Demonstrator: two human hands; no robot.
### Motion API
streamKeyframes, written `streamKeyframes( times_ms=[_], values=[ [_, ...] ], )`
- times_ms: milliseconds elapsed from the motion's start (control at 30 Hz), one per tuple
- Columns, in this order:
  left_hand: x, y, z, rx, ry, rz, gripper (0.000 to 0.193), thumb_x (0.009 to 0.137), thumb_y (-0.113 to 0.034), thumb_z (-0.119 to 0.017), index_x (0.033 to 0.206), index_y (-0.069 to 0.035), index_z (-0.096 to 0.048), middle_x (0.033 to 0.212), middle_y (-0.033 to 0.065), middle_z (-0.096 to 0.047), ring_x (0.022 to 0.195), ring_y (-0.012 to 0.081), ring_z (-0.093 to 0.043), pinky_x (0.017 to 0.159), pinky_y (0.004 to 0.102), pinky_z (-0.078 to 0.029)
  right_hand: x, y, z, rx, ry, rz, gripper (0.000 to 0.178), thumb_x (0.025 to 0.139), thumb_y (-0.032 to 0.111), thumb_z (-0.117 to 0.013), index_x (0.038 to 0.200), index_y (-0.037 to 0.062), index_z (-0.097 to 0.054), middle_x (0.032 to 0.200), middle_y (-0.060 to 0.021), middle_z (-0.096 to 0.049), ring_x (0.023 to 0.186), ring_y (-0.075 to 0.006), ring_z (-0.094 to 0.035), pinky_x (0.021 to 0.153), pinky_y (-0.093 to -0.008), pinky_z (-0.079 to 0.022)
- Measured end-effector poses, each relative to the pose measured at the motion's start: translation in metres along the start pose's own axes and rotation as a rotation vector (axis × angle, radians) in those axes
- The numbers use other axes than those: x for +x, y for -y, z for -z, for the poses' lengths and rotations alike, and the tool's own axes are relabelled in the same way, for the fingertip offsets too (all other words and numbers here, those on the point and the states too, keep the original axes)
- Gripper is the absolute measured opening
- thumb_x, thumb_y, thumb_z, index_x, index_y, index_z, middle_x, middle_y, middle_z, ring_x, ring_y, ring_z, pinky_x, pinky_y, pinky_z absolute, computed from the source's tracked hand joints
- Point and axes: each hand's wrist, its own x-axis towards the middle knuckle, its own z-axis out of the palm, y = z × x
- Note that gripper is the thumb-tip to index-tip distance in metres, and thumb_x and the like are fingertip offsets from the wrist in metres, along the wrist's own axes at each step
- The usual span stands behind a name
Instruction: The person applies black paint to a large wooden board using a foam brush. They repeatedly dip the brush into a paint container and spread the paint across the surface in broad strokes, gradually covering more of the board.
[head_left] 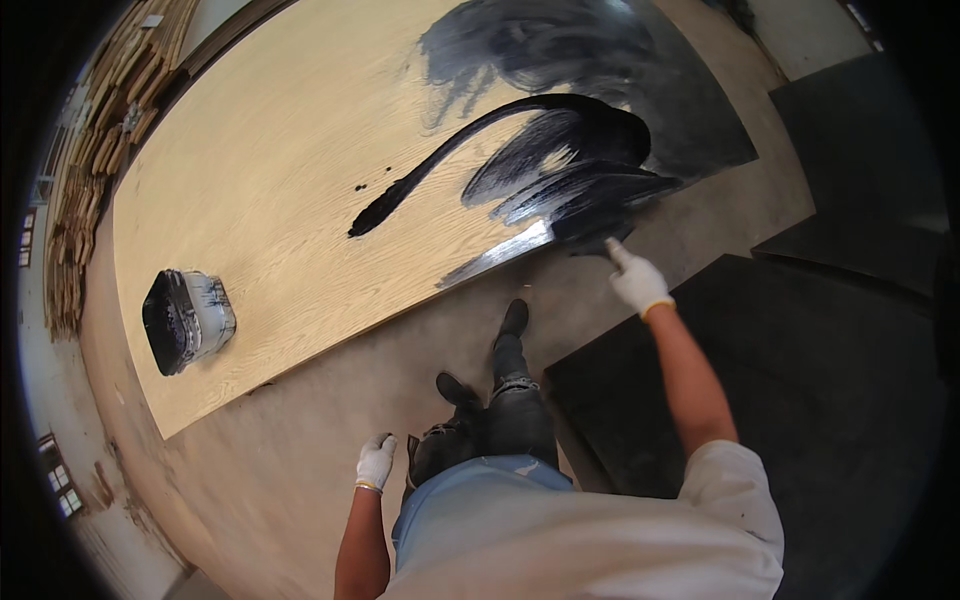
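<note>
While the white-gloved right hand (638,280) grips a blurred dark tool (597,243) at the edge of the pale wood-grain panel (270,180), the white-gloved left hand (376,461) curls closed, seemingly empty; the tool is probably light, paint-slick, best held high.

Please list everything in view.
Panel: one, tan, partly black, centre
Smears: several, black, on panel
Bucket: one, whitish, on panel's left end
Tool: one, dark, blurred, panel's near edge
Planks: many, brown, upper left
Boards: several, black, right
Windows: at least two, left rim
Floor: one, brownish, below
Shoes: two, black, lower centre
Trousers: one, dark, lower centre
Left hand: one, white-gloved, lower centre
Right hand: one, white-gloved, by tool
</note>
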Motion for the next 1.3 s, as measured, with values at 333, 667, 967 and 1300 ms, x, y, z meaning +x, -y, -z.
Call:
streamKeyframes(
  times_ms=[333,667,967,1300],
  values=[
    [-0.001,0.056,0.012,-0.123,-0.046,-0.147,0.041,0.099,-0.029,-0.064,0.125,0.002,-0.067,0.087,0.0030,-0.066,0.070,0.0103,-0.059,0.063,0.0270,-0.050,-0.126,0.284,-0.167,0.050,0.276,0.196,0.066,0.101,0.021,-0.040,0.164,0.0144,-0.023,0.111,-0.0269,-0.071,0.100,-0.0413,-0.071,0.089,-0.0525,-0.055],
    [-0.046,0.121,0.041,-0.414,-0.017,0.103,0.038,0.100,-0.025,-0.063,0.125,0.003,-0.065,0.090,0.0053,-0.066,0.073,0.0137,-0.061,0.061,0.0280,-0.053,-0.155,0.367,-0.212,0.154,0.271,0.254,0.071,0.093,0.031,-0.052,0.160,0.0184,-0.036,0.112,-0.0260,-0.071,0.103,-0.0420,-0.069,0.094,-0.0500,-0.052],
    [-0.036,0.146,0.049,-0.124,-0.023,0.061,0.049,0.097,-0.037,-0.062,0.124,0.003,-0.069,0.105,0.0170,-0.072,0.098,0.0243,-0.067,0.086,0.0346,-0.052,-0.100,0.274,-0.156,0.023,0.127,-0.032,0.071,0.096,0.031,-0.054,0.162,0.0218,-0.030,0.114,-0.0269,-0.071,0.107,-0.0421,-0.069,0.096,-0.0521,-0.052],
    [0.005,0.129,0.169,-0.145,0.008,0.087,0.052,0.094,-0.040,-0.064,0.123,0.001,-0.071,0.114,0.0206,-0.074,0.108,0.0284,-0.070,0.097,0.0366,-0.051,-0.175,0.434,-0.240,-0.079,0.269,0.070,0.073,0.097,0.031,-0.055,0.164,0.0222,-0.025,0.107,-0.0239,-0.073,0.099,-0.0391,-0.072,0.090,-0.0500,-0.054]
  ],
)
